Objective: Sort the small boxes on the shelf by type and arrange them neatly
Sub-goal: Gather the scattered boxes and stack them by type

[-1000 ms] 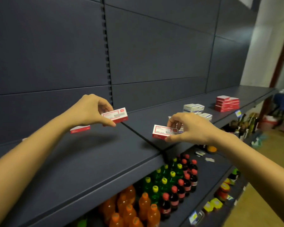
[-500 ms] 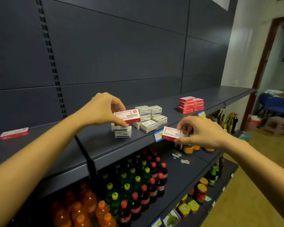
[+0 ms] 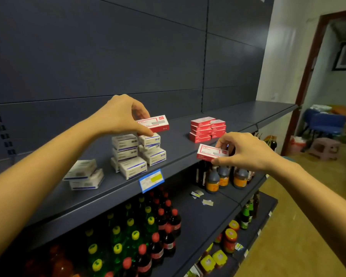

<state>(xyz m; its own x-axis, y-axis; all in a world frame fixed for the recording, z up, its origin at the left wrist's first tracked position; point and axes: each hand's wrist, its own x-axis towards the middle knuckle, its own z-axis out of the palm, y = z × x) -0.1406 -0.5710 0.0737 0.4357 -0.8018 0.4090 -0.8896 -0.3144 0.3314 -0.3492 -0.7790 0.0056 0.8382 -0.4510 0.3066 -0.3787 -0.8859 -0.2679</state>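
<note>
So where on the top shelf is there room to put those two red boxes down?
Bare shelf lies between the white box pile and the red stack, and more stretches right of that stack to the shelf's end. The white pile is crowded. Each hand, left hand and right hand, holds one red box.

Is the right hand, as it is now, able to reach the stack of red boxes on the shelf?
Probably yes. The right hand is just in front of the stack of red boxes, with bare shelf between. But it already holds a red box, so it can only add that one.
</note>
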